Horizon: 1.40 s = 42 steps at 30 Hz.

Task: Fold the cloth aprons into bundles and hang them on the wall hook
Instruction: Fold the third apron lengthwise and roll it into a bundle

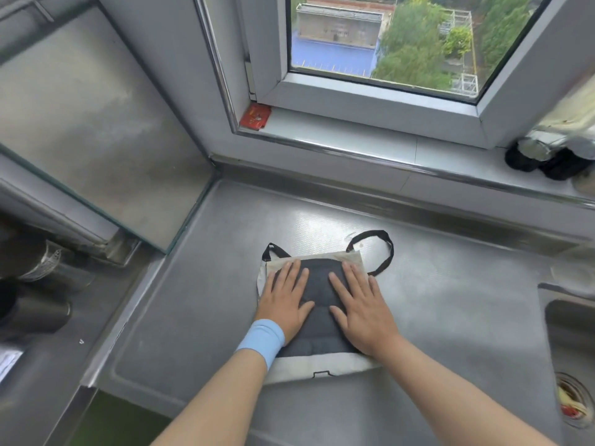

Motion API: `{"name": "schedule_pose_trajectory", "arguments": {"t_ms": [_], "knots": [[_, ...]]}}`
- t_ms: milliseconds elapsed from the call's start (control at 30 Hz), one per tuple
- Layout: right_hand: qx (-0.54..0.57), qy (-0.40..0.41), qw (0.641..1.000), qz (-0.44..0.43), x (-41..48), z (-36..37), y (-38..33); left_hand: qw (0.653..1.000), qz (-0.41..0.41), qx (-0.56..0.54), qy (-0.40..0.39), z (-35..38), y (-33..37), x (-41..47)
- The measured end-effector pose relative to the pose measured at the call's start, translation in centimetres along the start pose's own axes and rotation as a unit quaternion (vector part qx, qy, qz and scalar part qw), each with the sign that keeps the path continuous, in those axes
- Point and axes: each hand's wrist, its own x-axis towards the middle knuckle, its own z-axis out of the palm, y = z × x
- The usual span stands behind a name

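- Pressing with hands flat: left hand (285, 297) spread on the folded apron (317, 294), gripping nothing.
- Same with right hand (360, 312), pinning the apron to the bench (450, 300).
- Likely to spring open once released, or snag by the loose strap (391, 252) at right.

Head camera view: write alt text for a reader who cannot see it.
The left hand, wearing a blue wristband, and right hand press flat on a folded cream-and-dark apron on a steel counter. A black strap loops out at its far right corner. A window is behind, a sink at right.
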Motion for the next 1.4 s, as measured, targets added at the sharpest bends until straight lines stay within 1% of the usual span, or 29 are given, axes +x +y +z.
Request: {"name": "schedule_pose_trajectory", "arguments": {"t_ms": [133, 200, 267, 300, 333, 367, 467, 533, 600, 700, 767, 800, 833, 900, 933, 1033, 1100, 1167, 1200, 1267, 1400], "knots": [[-0.038, -0.001, 0.999, -0.011, -0.4, -0.2, 0.5, 0.999, -0.014, 0.032, 0.023, 0.5, -1.8, -1.8], [-0.052, 0.018, 0.998, -0.023, -0.5, -0.4, 0.0, 0.999, -0.016, 0.015, 0.038, -0.4, -1.2, -2.7], [-0.055, 0.051, 0.995, -0.065, -0.8, -0.9, -0.6, 0.998, 0.028, -0.002, 0.061, -1.0, 0.1, -3.7], [-0.057, 0.065, 0.992, -0.094, -1.4, -1.5, -1.1, 0.997, 0.056, -0.007, 0.047, -1.4, 0.8, -4.5], [-0.050, 0.062, 0.990, -0.119, -1.6, -1.9, -1.4, 0.997, 0.073, 0.001, 0.019, -1.4, 1.1, -4.8], [-0.036, 0.047, 0.988, -0.140, -2.2, -2.4, -1.5, 0.997, 0.073, 0.004, -0.007, -1.6, 1.3, -5.4], [-0.012, -0.034, 0.983, -0.181, -4.3, -3.7, -1.1, 0.998, 0.032, -0.043, -0.010, -1.4, 0.9, -6.5], [-0.040, -0.069, 0.976, -0.204, -5.1, -4.1, -0.4, 0.996, 0.025, -0.082, -0.034, -1.4, 0.6, -7.1], [-0.078, -0.106, 0.968, -0.212, -5.5, -4.4, -0.2, 0.992, 0.035, -0.106, -0.051, -1.7, 0.4, -7.8], [-0.100, -0.143, 0.962, -0.208, -5.8, -4.7, -0.3, 0.990, 0.064, -0.097, -0.083, -2.5, 0.2, -8.9], [-0.073, -0.121, 0.972, -0.190, -5.7, -5.1, -0.6, 0.987, 0.080, -0.074, -0.117, -2.9, -0.2, -9.2], [-0.045, -0.106, 0.980, -0.164, -5.5, -5.7, -0.8, 0.986, 0.081, -0.067, -0.131, -3.3, -0.3, -9.3], [-0.015, -0.106, 0.986, -0.131, -5.2, -6.5, -1.0, 0.985, 0.075, -0.070, -0.141, -3.8, -0.5, -9.2], [0.029, -0.145, 0.986, -0.076, -4.4, -7.9, -1.2, 0.981, 0.049, -0.098, -0.157, -5.0, -0.7, -8.8], [0.036, -0.159, 0.985, -0.062, -4.0, -8.4, -1.1, 0.980, 0.034, -0.111, -0.164, -5.6, -0.7, -8.5], [0.029, -0.145, 0.986, -0.075, -3.0, -9.1, -0.7, 0.975, -0.005, -0.153, -0.162, -6.2, -1.5, -7.2], [0.043, -0.133, 0.987, -0.084, -2.0, -8.8, -0.1, 0.966, -0.030, -0.173, -0.192, -6.6, -2.1, -6.0], [0.060, -0.138, 0.987, -0.061, -1.0, -8.6, 0.4, 0.959, -0.051, -0.181, -0.214, -7.2, -2.9, -4.6], [0.064, -0.142, 0.987, -0.041, -0.3, -8.5, 0.8, 0.959, -0.060, -0.184, -0.208, -7.6, -3.3, -3.8], [0.067, -0.139, 0.988, -0.008, 0.7, -8.1, 1.5, 0.961, -0.077, -0.206, -0.170, -7.9, -4.1, -2.7], [0.018, -0.090, 0.996, 0.008, 2.3, -8.1, 1.6, 0.960, -0.123, -0.228, -0.111, -6.7, -4.6, -1.0]]}}
